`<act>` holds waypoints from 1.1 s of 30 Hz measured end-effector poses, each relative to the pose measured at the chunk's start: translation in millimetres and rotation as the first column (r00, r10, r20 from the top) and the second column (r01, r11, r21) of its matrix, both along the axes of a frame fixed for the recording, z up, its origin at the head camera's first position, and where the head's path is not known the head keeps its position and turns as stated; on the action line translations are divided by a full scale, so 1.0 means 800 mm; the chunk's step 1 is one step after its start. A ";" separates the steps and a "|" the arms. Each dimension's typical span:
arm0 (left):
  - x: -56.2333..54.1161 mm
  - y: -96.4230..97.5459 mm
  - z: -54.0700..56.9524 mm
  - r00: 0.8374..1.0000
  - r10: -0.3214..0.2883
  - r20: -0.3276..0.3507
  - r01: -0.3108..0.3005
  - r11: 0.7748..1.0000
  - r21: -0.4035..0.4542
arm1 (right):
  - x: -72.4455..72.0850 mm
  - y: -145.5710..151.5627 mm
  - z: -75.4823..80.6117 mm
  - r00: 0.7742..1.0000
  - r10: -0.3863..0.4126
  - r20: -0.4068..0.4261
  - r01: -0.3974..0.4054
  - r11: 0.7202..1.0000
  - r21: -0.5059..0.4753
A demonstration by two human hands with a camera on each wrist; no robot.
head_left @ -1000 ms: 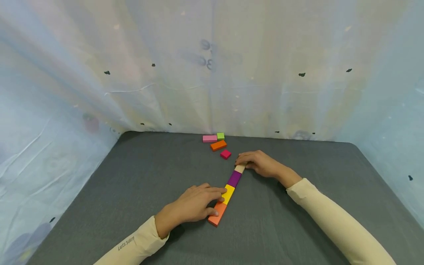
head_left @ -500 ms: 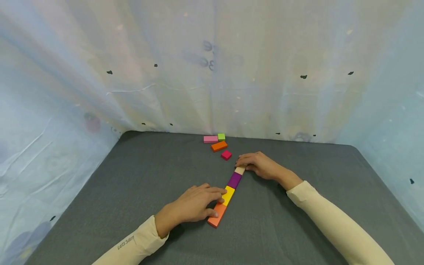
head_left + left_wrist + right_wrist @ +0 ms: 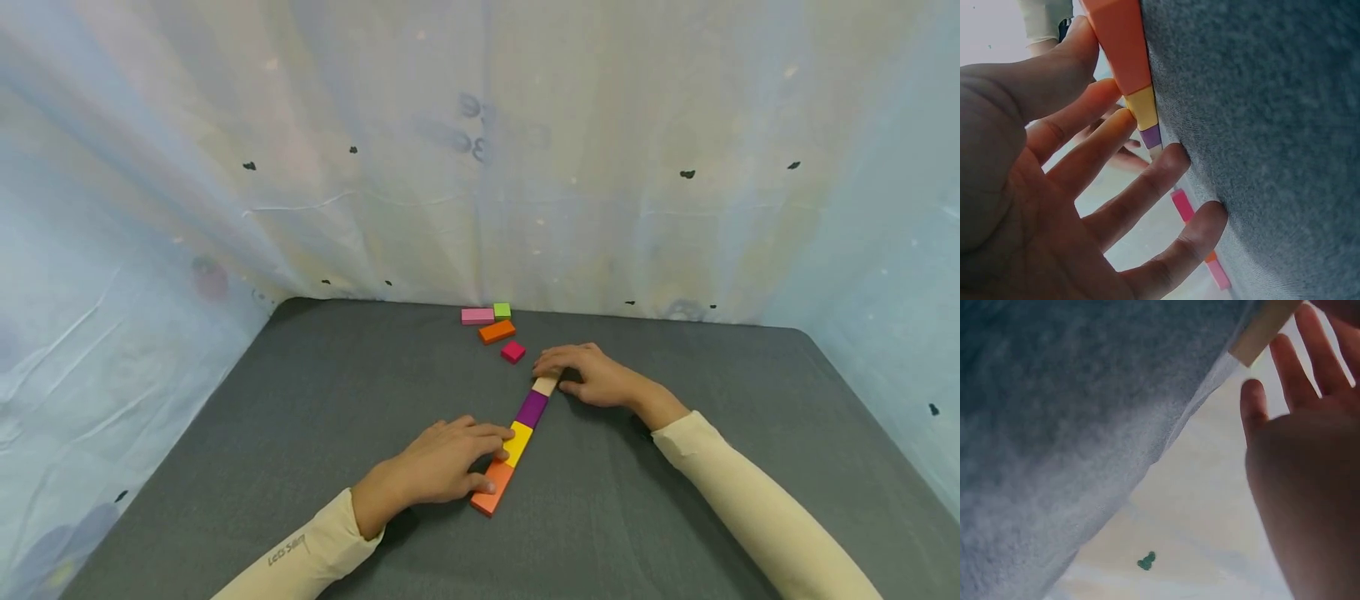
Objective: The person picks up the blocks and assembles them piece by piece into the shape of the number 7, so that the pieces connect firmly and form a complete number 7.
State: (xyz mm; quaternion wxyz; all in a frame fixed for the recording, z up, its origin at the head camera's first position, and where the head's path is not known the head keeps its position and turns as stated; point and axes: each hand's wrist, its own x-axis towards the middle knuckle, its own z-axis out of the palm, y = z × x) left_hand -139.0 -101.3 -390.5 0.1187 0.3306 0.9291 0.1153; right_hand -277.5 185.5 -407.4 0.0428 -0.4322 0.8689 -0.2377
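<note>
A straight row of flat blocks runs diagonally across the table: orange [image 3: 493, 487], yellow [image 3: 519, 443], purple [image 3: 532, 409] and plain wood [image 3: 546, 383] at the far end. My left hand [image 3: 450, 458] lies along the row's left side, thumb at the orange block and fingertips at the yellow one. In the left wrist view its fingers [image 3: 1129, 200] are spread and fairly straight. At the far end, my right hand [image 3: 592, 375] has its fingers over the wood block's end, with the thumb beside it. Loosely extended fingers [image 3: 1294, 378] show next to the wood block in the right wrist view.
Beyond the row lie a crimson block [image 3: 513, 352], a darker orange block [image 3: 497, 332], a pink block [image 3: 477, 317] and a green block [image 3: 502, 311]. The grey table [image 3: 337, 375] is bordered by a hanging pale sheet [image 3: 570, 208] at the back and sides.
My right thumb has moved slightly away from the wood block, and more of that block shows. The left hand stays in place on the row.
</note>
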 end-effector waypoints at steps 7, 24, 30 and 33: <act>0.000 -0.001 -0.001 1.000 0.003 0.001 -0.003 1.000 0.001 | -0.004 -0.008 0.002 0.994 -0.107 -0.037 0.106 0.993 -0.049; 0.000 0.000 -0.002 1.000 -0.008 -0.021 0.008 1.000 -0.013 | -0.037 -0.051 -0.002 0.987 -0.148 -0.057 0.148 0.989 0.009; 0.000 0.001 -0.002 1.000 -0.012 -0.022 0.012 1.000 -0.009 | -0.039 -0.063 -0.002 0.990 -0.121 -0.071 0.125 0.991 0.056; 0.000 0.000 -0.002 1.000 -0.014 -0.026 0.014 1.000 -0.011 | -0.038 -0.066 -0.001 0.990 -0.104 -0.094 0.111 0.991 0.068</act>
